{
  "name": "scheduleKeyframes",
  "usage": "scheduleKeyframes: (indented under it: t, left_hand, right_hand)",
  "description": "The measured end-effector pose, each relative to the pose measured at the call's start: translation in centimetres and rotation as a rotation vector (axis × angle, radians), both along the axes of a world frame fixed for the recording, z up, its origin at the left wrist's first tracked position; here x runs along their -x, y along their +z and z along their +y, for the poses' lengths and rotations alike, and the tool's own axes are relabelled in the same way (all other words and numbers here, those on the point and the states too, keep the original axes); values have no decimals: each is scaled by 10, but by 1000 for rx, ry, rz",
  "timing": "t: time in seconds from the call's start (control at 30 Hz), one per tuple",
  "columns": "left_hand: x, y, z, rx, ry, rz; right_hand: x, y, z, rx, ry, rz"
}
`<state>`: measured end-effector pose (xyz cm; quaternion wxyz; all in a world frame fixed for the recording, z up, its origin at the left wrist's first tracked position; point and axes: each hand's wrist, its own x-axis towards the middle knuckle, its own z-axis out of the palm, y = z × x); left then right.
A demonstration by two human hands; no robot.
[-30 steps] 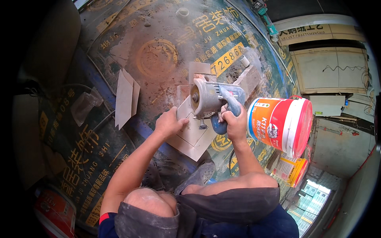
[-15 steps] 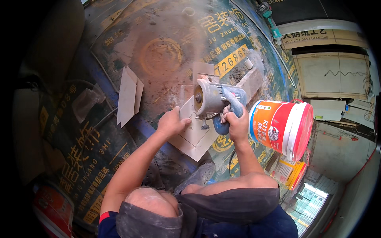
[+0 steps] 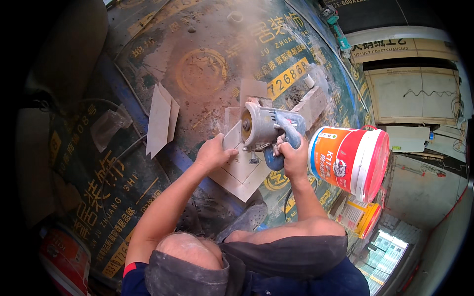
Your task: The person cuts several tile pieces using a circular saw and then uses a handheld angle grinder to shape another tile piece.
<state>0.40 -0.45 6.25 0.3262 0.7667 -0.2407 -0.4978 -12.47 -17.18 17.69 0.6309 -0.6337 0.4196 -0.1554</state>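
My right hand (image 3: 292,157) is wrapped round the blue rear handle of a handheld tile cutter (image 3: 264,126). Its round disc faces left, and the tool rests over a pale square tile (image 3: 243,173) with lines marked on it. The blade's lower edge is hidden by the tool's body and base. My left hand (image 3: 216,154) grips the tile's left edge, thumb lying on top and fingers curled at the side, just left of the cutter. Dust streams away from the cutter toward the far side.
Cut tile pieces (image 3: 162,121) stand at the left. A red and orange bucket (image 3: 345,160) is close by my right hand, with a yellow bucket (image 3: 359,215) behind it. Reddish dust covers the printed green floor sheet (image 3: 197,98). A dusty block (image 3: 312,104) lies beyond the cutter.
The cutter and my right hand have shifted very slightly toward me and to the left along the tile. My left hand stays in place on the tile's edge.
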Motion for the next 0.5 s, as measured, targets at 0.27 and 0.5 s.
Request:
scheduleKeyframes:
  t: [0.27,0.5]
  left_hand:
    - [1,1,1,33,56,32]
    - [2,-5,2,64,63,37]
  right_hand:
    - [10,-7,-4,-31,58,-7]
    - [11,-7,3,-15,36,6]
